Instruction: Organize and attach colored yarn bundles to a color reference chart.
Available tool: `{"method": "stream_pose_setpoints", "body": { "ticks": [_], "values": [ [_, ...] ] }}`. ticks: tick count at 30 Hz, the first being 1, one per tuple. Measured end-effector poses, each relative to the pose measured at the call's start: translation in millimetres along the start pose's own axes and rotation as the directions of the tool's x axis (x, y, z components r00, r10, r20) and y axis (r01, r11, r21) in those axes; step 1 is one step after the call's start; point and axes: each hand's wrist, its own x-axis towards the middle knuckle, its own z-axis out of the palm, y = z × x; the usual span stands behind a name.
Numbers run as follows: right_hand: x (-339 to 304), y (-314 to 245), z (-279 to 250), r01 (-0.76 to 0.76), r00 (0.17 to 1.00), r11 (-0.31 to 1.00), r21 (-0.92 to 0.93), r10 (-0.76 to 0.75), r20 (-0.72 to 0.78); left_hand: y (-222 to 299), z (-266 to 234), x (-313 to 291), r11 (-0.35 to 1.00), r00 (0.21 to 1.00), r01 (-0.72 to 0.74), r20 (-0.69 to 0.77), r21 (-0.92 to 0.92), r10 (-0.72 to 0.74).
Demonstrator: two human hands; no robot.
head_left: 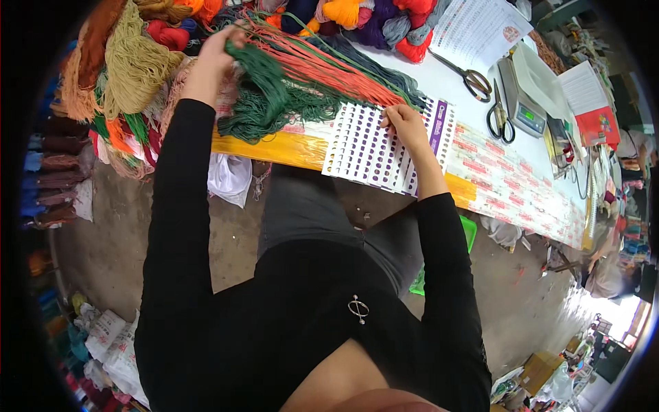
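Note:
My left hand [218,55] is raised at the far left of the table, its fingers closed at the top of a dark green thread skein [264,82]. The skein's looped lower part rests on the table edge. My right hand [406,125] is closed in a pinch over a white card with rows of punched holes [371,147]. Thin green strands reach its fingertips, where the coral thread bundle [322,65] also ends. That coral bundle lies slantwise across the table between both hands, with dark grey-blue thread [384,69] beside it.
Black-handled scissors [473,82] and thread snips [500,117] lie right of the card, near a digital scale [528,96]. Printed sheets [473,31] sit behind. Beige thread hanks [134,65] hang at the left; colourful skeins [343,12] crowd the back. A green basket [468,233] is under the table.

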Motion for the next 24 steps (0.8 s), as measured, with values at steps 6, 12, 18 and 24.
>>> {"method": "stream_pose_setpoints", "body": {
  "ticks": [6,12,18,24],
  "values": [
    [-12.4,4.3,-9.1,0.054,0.983,0.977,0.208,-0.015,-0.185,-45.3,90.9,-106.1,0.909,0.968,0.022,0.218,0.416,-0.123],
    [-62.5,-70.7,47.4,0.161,0.986,0.919,0.359,-0.166,-0.015,-124.9,164.4,-185.2,0.907,0.741,0.306,0.525,0.291,-0.418],
    [-63.9,-66.2,38.2,0.192,0.981,0.873,0.448,-0.179,-0.072,-125.5,169.0,-173.5,0.880,0.716,0.475,0.578,0.008,-0.391],
    [-36.3,-31.1,1.9,0.187,0.930,0.982,0.022,-0.170,-0.325,-65.3,164.6,-171.7,0.748,0.789,-0.612,0.255,0.256,0.559]
  ]
}}
